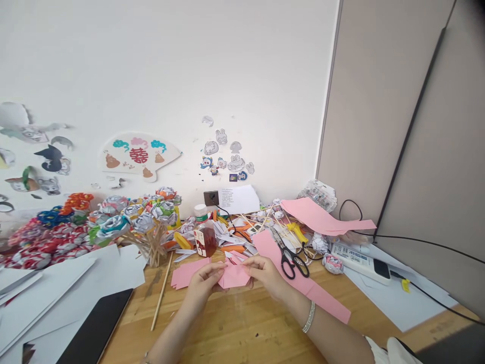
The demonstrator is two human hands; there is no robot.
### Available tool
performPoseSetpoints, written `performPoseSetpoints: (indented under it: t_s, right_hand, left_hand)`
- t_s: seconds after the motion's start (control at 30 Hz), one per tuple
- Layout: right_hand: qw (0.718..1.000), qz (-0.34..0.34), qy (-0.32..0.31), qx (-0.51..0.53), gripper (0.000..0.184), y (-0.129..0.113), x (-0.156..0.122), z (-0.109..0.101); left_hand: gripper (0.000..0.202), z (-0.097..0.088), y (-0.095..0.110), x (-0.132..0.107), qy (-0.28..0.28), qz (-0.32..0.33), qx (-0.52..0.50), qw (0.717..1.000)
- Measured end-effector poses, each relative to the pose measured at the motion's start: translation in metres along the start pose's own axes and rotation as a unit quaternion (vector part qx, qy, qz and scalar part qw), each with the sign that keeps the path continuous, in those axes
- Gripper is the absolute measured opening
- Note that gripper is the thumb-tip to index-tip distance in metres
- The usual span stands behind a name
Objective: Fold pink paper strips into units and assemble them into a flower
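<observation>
Between my two hands is a folded piece of pink paper, held just above the wooden table. My left hand pinches its left side with thumb and fingers, and my right hand grips the right side. Beside my left hand lie pink paper pieces. Black-handled scissors rest on a long pink paper strip to the right of my right hand. A jar with a white lid and reddish-brown contents stands just behind the hands. The fingertips under the paper are partly hidden.
Bunches of paper flowers on sticks stand at the left. White sheets and a dark flat device lie nearer me, by a thin wooden stick. Paper scraps crowd the back; a power strip with cables sits right.
</observation>
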State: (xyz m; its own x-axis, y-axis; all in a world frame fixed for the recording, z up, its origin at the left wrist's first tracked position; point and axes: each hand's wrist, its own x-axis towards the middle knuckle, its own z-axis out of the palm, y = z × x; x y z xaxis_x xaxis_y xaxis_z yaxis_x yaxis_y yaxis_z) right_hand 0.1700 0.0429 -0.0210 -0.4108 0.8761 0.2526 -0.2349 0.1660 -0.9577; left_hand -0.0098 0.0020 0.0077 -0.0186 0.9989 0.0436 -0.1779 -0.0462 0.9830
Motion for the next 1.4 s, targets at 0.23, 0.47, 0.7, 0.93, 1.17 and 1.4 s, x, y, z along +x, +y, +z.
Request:
performPoseSetpoints:
  t_s: [0.23,0.47,0.7,0.93,1.17,1.4]
  right_hand:
    - [0.999,0.008,0.023,0.032,0.024,-0.0019,0.001,0.0044]
    - [0.999,-0.014,0.041,0.021,0.012,-0.0001,0.0009,0.0017]
    - [0.999,-0.008,0.037,0.026,0.011,-0.0044,-0.0009,0.0037]
    - [0.998,-0.036,0.049,0.024,0.008,-0.0073,-0.0023,0.0089]
    - [0.998,-0.058,0.015,-0.013,0.011,-0.0027,-0.0013,0.0021]
    - [0.993,-0.063,-0.001,-0.103,0.012,-0.0076,-0.004,0.0011]
  left_hand:
    - [0.026,0.0011,0.0055,-0.0001,0.03,0.027,0.053,0.998]
    - [0.026,0.0012,0.0028,0.0015,-0.005,-0.005,0.015,1.0]
    - [0.015,0.0028,0.0059,-0.0022,0.0,0.005,0.003,1.0]
    - [0.011,0.0039,0.0083,-0.0032,0.028,0.006,-0.033,0.999]
    - [0.022,0.0052,0.007,-0.0018,-0.01,-0.043,-0.027,0.999]
    - [0.031,0.0037,0.003,-0.0005,0.006,-0.059,0.043,0.997]
